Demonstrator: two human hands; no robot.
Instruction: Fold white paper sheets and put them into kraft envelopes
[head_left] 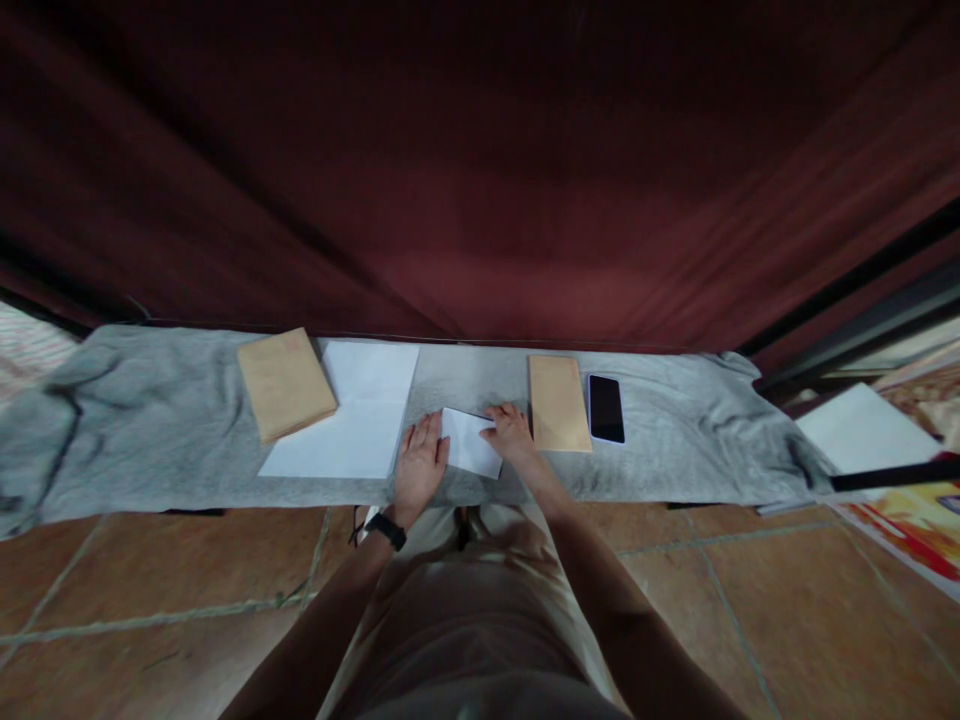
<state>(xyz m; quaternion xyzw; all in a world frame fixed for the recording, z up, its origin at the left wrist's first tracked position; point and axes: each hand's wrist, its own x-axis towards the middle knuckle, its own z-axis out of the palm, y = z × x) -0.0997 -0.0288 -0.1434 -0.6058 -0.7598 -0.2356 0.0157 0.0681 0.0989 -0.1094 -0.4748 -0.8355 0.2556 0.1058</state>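
A small folded sheet of white paper (469, 443) lies at a slant on the grey cloth, close to the near edge. Along its left side rests my left hand (421, 462), fingers stretched out and thumb touching the paper. My right hand (511, 433) lies at the paper's upper right corner, thumb on the paper and fingers apart. Left of my left hand is a large white sheet (360, 430) with a fold line across it. A stack of brown envelopes (287, 384) partly covers that sheet. Just right of my right hand sits another brown envelope (559, 403).
A phone (606, 408) with a dark screen lies right of the envelope. Grey cloth (690, 430) covers the narrow table. A dark red curtain (480, 200) hangs behind it. At far right are a white panel (868, 428) and a colourful printed box (919, 525).
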